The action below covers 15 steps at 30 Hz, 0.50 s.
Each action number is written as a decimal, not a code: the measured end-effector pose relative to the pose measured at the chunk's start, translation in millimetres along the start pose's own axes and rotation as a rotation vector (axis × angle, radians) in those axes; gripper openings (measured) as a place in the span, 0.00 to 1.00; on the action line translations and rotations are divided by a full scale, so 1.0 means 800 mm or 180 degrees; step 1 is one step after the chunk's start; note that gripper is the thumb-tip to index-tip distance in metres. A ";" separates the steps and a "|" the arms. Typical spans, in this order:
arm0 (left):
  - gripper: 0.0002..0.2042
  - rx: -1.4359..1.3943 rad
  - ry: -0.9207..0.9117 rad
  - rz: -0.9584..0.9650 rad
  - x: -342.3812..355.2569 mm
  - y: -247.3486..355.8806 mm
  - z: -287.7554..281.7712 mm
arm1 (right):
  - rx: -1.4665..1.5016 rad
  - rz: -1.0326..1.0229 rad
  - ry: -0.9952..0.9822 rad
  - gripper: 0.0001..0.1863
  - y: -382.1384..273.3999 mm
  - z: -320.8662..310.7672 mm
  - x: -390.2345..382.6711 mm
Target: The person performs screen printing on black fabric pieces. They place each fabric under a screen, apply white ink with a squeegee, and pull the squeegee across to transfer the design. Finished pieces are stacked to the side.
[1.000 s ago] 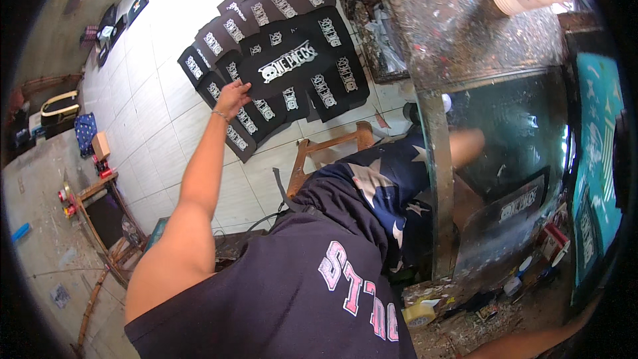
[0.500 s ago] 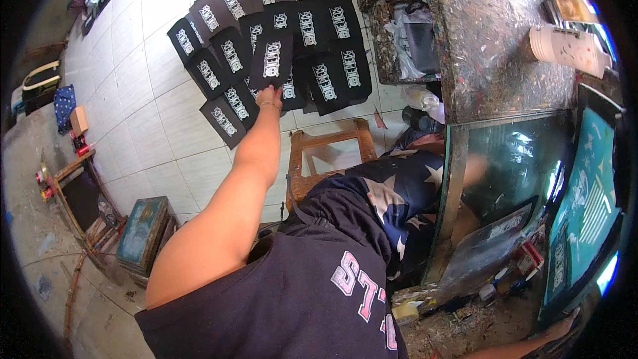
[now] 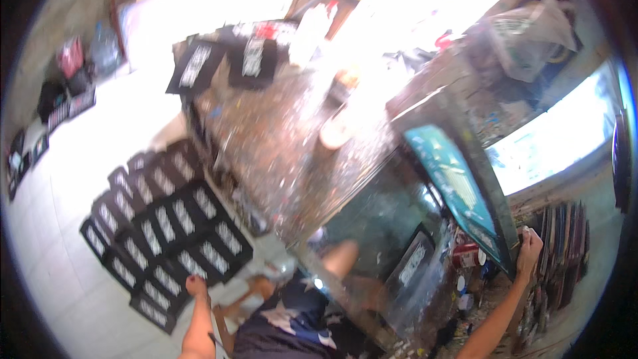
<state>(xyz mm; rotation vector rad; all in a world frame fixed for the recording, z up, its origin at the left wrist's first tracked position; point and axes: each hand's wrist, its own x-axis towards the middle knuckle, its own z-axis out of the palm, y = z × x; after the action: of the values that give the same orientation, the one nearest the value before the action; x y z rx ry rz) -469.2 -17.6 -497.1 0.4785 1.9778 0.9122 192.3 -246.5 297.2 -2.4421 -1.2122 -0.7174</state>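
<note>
My left hand (image 3: 195, 285) is low over the near side of a spread of black cloth pieces with white print (image 3: 174, 219) on the floor; blur hides whether its fingers still pinch one. At the right, my right hand (image 3: 530, 249) is closed around the lower outer edge of a printing screen (image 3: 458, 186), a dark frame with teal mesh. The screen stands tilted up above a glass plate (image 3: 372, 199). Under or on the glass lies a dark printed piece (image 3: 411, 256), partly behind reflections.
A paint-spattered table (image 3: 266, 133) carries a whitish cup (image 3: 335, 131) and more black printed pieces (image 3: 252, 63). Upright thin panels (image 3: 561, 252) lean at the right. A wooden stool (image 3: 242, 299) stands by my legs. A plastic bag (image 3: 531, 36) sits at the far right.
My view has swung right and up, bringing the screen and my right hand fully into sight. The piece under my left hand now lies among the others; the left arm has drawn back.
</note>
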 end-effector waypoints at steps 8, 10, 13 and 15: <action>0.05 -0.0394 -0.2306 0.3001 -0.375 0.434 0.050 | -0.0169 0.0203 0.0101 0.27 -0.015 -0.008 -0.008; 0.05 -0.0360 -0.3176 0.3784 -0.440 0.448 0.090 | -0.0202 0.0184 0.0163 0.28 -0.019 -0.012 -0.001; 0.13 0.0340 -0.4157 0.5141 -0.472 0.432 0.175 | -0.0028 0.0435 -0.0013 0.27 -0.014 0.026 0.021; 0.19 0.1077 -0.4803 0.5366 -0.508 0.402 0.226 | -0.0025 0.0358 0.0010 0.25 -0.034 0.010 0.026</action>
<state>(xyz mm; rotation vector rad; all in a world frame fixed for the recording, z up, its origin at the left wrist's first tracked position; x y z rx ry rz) -103.2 12.4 -89.4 2.2734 -0.0363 0.5712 183.2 -213.3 303.8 -2.4917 -1.0629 -0.6948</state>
